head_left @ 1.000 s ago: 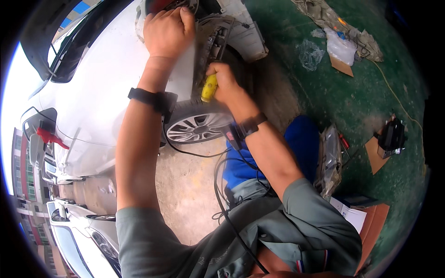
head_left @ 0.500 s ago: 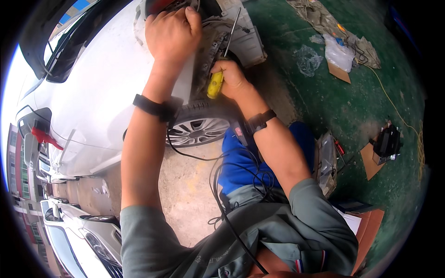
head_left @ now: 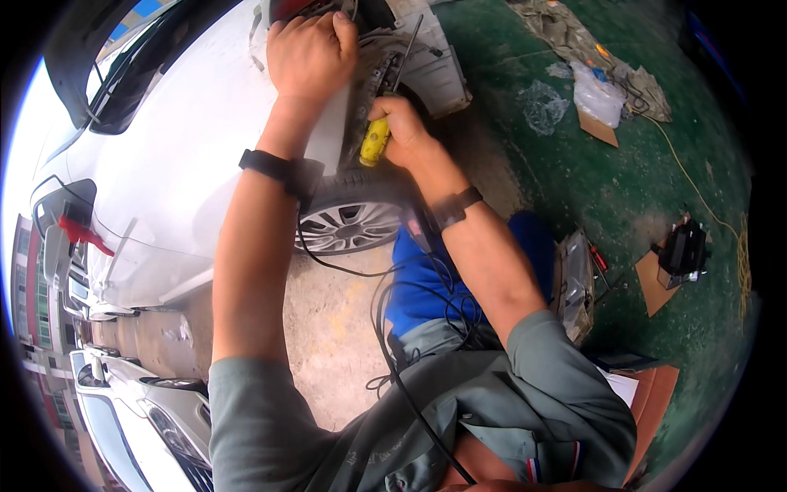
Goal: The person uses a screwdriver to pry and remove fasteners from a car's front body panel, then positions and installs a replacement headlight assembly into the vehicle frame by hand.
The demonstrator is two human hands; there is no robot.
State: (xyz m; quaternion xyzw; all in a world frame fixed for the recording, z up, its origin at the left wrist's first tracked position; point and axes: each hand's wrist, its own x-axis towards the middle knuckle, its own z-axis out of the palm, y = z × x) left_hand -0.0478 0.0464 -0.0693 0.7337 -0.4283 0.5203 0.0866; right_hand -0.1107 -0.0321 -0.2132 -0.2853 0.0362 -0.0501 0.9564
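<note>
My right hand [head_left: 402, 129] is wrapped round the yellow handle of a screwdriver [head_left: 375, 143]. Its long metal shaft rises from the fist toward the opened-up corner of a white car [head_left: 188, 123], beside the exposed bracket and wiring. At the top edge of the body panel, my left hand [head_left: 310, 59] is closed with its back toward me. Its fingertips curl out of sight beside a dark red part, so what it grips is hidden. Just below both hands sits the car's wheel [head_left: 348, 228].
A black cable [head_left: 418, 291] loops over my blue trousers. On the green floor to the right lie a clear plastic bag [head_left: 543, 107], a red-handled tool [head_left: 598, 257] and a black part on cardboard [head_left: 684, 252]. Another white car [head_left: 135, 410] stands at lower left.
My right hand and the screwdriver have shifted slightly left and up. My left hand keeps its grip in nearly the same spot.
</note>
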